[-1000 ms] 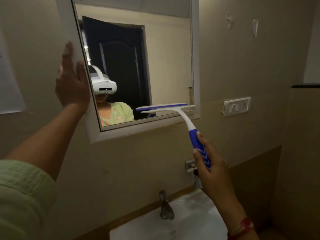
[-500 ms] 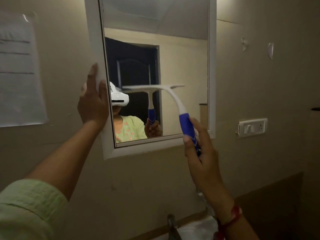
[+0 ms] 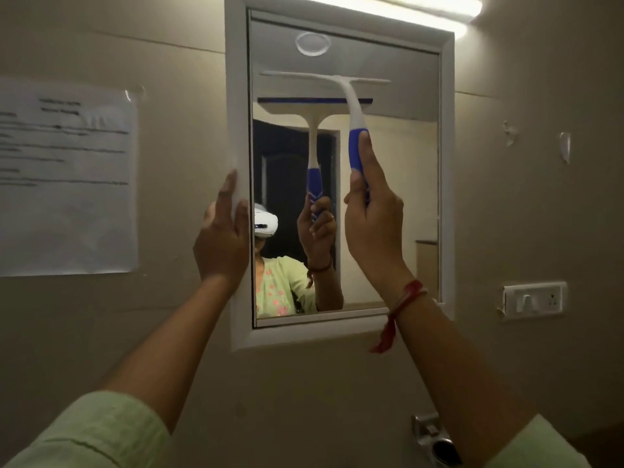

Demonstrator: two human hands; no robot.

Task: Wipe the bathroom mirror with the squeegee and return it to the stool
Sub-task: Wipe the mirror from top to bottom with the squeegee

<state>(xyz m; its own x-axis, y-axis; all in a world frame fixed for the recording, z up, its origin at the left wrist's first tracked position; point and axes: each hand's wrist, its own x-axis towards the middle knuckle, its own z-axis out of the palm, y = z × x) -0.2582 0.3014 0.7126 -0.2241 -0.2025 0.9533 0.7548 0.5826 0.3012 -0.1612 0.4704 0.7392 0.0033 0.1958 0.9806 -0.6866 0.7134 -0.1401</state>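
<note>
Smooth beige wall (image 3: 506,231) carries a rectangular mirror (image 3: 388,231) in a white frame (image 3: 341,336). The right hand (image 3: 374,228) grips the squeegee (image 3: 353,106) by its blue handle, with the white T-shaped blade level before the upper glass. The left hand (image 3: 221,238) lies flat, fingers straight, on the frame's left edge.

both arms raised and reaching forward, forearms bare. left grip (image 3: 221,238) flat, fingers straight, resting on left edge of mirror frame (image 3: 236,96). right grip (image 3: 373,224) curled round squeegee (image 3: 354,130) handle, one finger extended up it.
</note>
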